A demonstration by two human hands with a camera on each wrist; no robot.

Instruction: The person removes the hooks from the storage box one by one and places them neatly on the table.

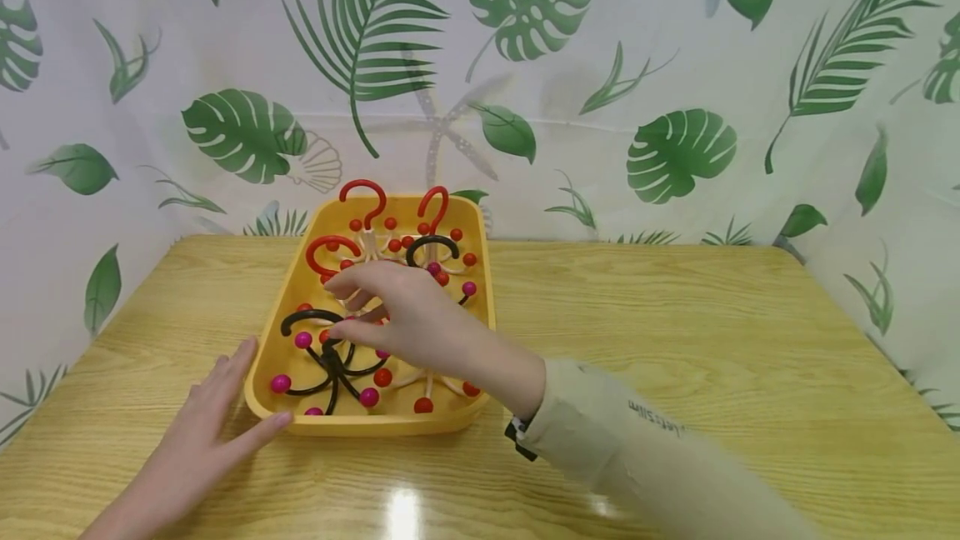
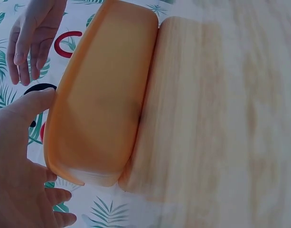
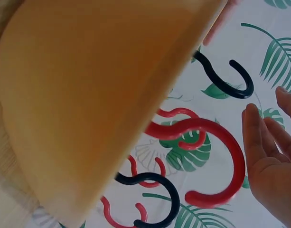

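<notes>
In the head view, a yellow basket holds several hook hangers with ball-tipped arms. At its front left is a black hanger with magenta balls. My right hand hovers over the basket, fingers loosely bent, thumb and fingertips close to that hanger's hook. The right wrist view shows this hand apart from the hooks, holding nothing. At the basket's front left corner my left hand touches the rim with straight fingers, thumb along the front. Part of the contents is hidden under my right hand and forearm.
Toward the back of the basket stand red hooks on white arms with red balls, plus another black hook. Underneath is a wood-grain table. Behind it hangs a leaf-patterned cloth.
</notes>
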